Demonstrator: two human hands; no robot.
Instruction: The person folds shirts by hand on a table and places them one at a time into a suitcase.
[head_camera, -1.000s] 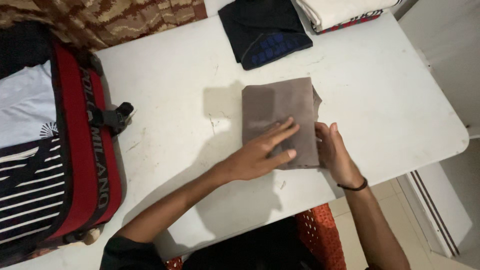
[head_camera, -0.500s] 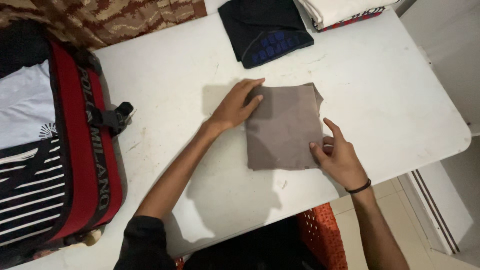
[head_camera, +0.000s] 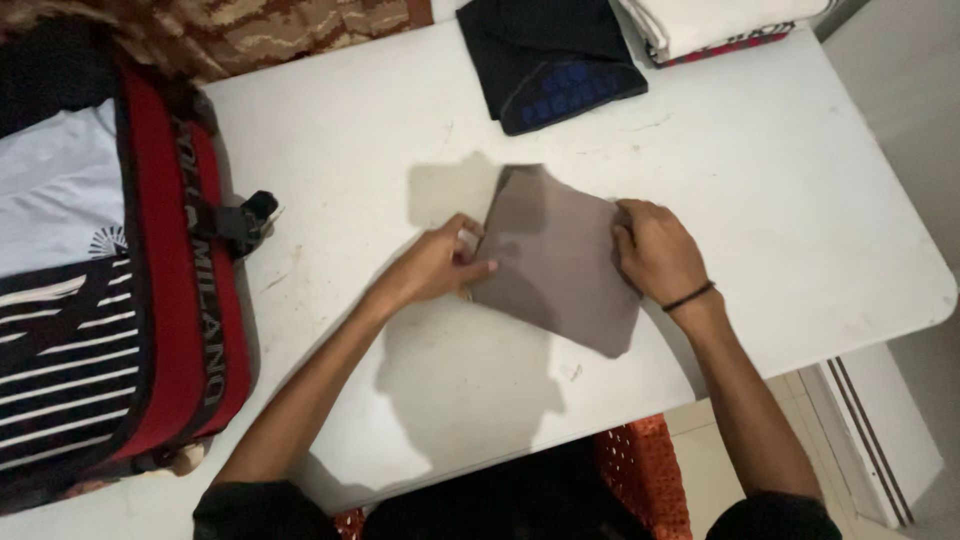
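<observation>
You're in a home, likely a bedroom: an open red suitcase (head_camera: 170, 290) packed with shirts sits on the white counter (head_camera: 800, 200), folded clothes (head_camera: 555, 55) stacked at its far edge, tiled floor (head_camera: 720, 450) below.

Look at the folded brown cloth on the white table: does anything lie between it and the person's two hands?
Nothing visible does. The left hand grips the left edge of the folded brown cloth and the right hand grips its right edge, both touching it directly. The dark folded garment lies apart, farther up the white table.
</observation>
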